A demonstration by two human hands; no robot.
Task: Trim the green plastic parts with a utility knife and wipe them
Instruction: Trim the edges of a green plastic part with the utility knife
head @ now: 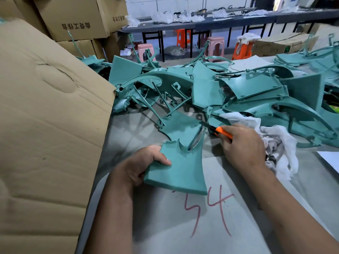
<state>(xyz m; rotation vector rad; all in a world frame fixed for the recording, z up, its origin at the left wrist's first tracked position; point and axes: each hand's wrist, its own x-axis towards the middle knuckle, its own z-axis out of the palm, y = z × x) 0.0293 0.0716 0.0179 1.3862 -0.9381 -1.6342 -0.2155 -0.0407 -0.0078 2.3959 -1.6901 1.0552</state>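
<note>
Creased brown cardboard sheet point(45, 116) fills the frame's left. Left hand point(141, 165) fingers clamp the smooth, curved green plastic panel point(181, 162) at centre, over the grey desk point(128, 129). Right hand point(242, 145) grips the orange utility knife point(222, 132), handle mostly hidden; fluffy white rag point(282, 143) just right.

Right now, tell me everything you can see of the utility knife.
The utility knife has an orange body, plastic by its look, and a dark front section running to a narrow tip. It lies slanted, tip up and to the left, at the right edge of the green plastic part that the left hand holds by its left edge. The right hand grips the handle, whose rear is hidden in that grip. Whether the tip touches the part cannot be told. The white cloth lies just behind the hand.
</note>
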